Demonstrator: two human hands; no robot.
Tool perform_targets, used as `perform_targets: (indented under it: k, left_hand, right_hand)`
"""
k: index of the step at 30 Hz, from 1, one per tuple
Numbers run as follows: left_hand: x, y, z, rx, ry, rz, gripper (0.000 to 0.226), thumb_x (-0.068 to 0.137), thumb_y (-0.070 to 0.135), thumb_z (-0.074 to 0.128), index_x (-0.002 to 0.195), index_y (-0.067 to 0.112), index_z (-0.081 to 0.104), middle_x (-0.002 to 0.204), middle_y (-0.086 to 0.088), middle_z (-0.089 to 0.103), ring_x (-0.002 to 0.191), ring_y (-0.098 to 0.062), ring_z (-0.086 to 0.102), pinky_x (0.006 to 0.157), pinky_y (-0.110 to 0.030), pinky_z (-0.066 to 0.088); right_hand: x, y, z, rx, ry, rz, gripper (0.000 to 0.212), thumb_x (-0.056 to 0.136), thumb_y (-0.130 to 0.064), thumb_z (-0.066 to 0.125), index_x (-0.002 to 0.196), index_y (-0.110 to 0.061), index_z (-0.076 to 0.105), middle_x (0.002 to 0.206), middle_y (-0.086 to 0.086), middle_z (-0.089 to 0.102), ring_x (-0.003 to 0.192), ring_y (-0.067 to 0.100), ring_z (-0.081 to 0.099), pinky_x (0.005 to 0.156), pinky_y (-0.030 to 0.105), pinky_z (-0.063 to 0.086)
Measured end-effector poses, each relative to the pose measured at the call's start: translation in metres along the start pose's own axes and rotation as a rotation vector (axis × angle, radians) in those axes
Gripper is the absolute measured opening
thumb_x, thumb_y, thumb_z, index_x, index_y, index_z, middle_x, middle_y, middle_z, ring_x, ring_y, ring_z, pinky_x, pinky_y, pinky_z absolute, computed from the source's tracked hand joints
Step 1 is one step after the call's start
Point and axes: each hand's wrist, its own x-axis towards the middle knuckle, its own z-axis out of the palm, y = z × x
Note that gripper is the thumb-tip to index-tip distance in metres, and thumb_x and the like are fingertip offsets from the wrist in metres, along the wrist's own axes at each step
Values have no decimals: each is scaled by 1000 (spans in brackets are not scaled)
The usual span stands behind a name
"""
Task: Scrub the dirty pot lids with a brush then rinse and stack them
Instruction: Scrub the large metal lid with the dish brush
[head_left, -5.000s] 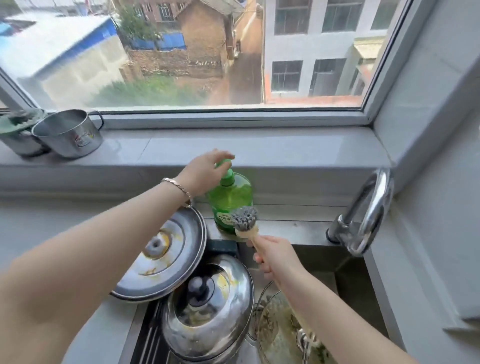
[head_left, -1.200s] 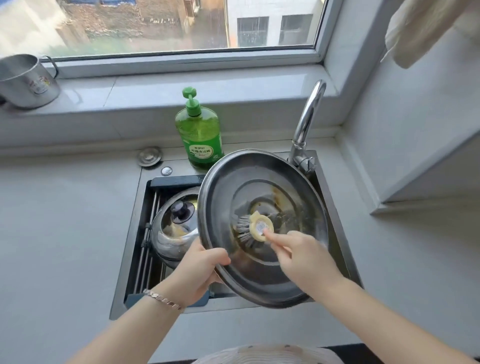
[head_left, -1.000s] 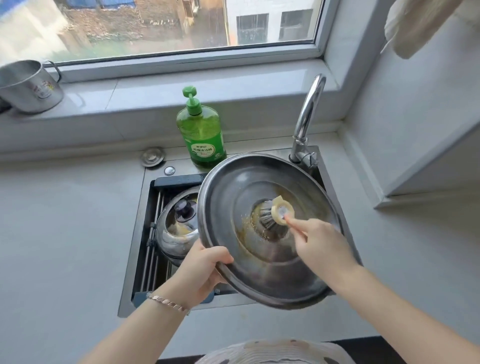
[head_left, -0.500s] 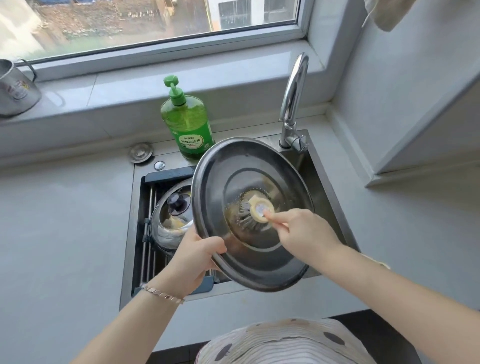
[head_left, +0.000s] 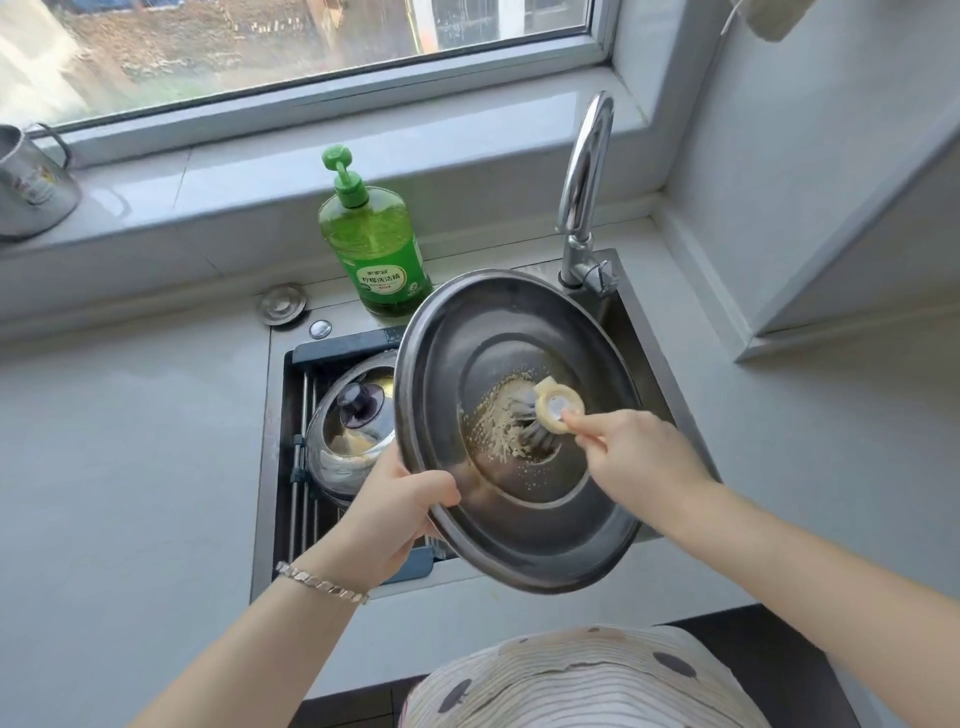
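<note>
- Scrubbing step: left hand (head_left: 387, 525) grips the lid (head_left: 514, 431) by its rim, tilted over the sink (head_left: 644, 332).
- Right hand (head_left: 631, 462) pinches the brush (head_left: 545, 415), bristles on the foamy centre.
- Next, likely: work outward, then rinse under the tap (head_left: 584, 192).

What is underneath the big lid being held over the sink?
Under the big lid, held by the left hand, the sink shows only at its edges. A smaller knobbed lid pokes out leftward. The basin's bottom is covered.
</note>
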Motion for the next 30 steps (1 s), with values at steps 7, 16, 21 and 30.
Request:
perform_targets:
  k: [7, 16, 21, 30]
  left_hand:
    - [0, 0, 3, 47, -1, -7, 50, 56, -2, 52, 105, 5, 56, 88, -22, 69, 79, -39, 67, 69, -51, 55]
    - [-1, -2, 8, 34, -4, -79, 44, 53, -3, 52, 95, 11, 57, 75, -12, 66, 74, -31, 61, 67, -40, 49]
    - [2, -4, 10, 114, 52, -38, 36, 51, 1, 54, 86, 2, 59, 75, -16, 60, 76, -29, 56, 66, -34, 45]
    - [2, 1, 7, 148, 37, -18, 35, 50, 1, 53, 84, 3, 61, 73, -12, 62, 71, -24, 60, 61, -29, 50]
  right_hand:
    - [38, 24, 0, 174, 146, 217, 33, 96, -25, 45, 127, -31, 57, 118, 11, 65, 105, 34, 57, 82, 34, 45]
    - [30, 2, 11, 281, 184, -43, 35, 95, -21, 48, 128, -29, 56, 103, 4, 68, 87, 23, 59, 72, 31, 47]
    - [10, -16, 22, 302, 112, -180, 35, 95, -21, 49, 128, -30, 56, 96, 6, 67, 85, 24, 59, 74, 36, 49]
    - [17, -24, 15, 285, 103, -255, 37, 96, -19, 49, 131, -28, 54, 83, 5, 60, 75, 17, 49, 65, 26, 35]
